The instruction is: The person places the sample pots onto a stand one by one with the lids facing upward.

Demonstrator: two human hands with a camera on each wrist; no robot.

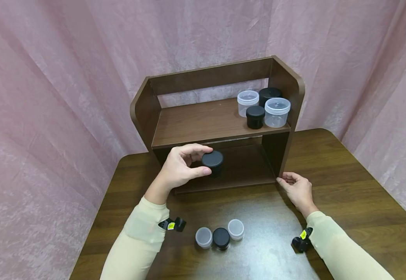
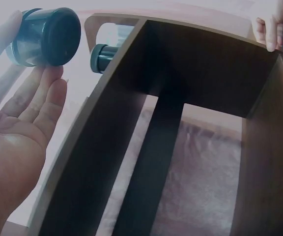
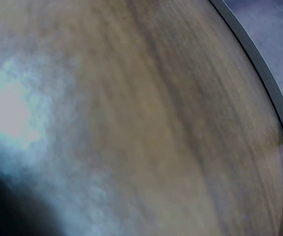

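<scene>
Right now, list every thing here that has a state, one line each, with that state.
Left hand: its grip pinches the black jar.
Black jar: lidded, held at the lower shelf's front.
Right hand: fingertips touch the shelf unit's bottom right corner.
Shelf unit: upright on the table.
Four jars on the upper shelf: lidded, upright.
Three jars on the table: lidded, upright.

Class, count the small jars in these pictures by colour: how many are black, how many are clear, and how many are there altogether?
Black jars: 4, one in the left hand at, two on the shelf at and, one on the table at
Clear jars: 4, at
Total: 8
</scene>
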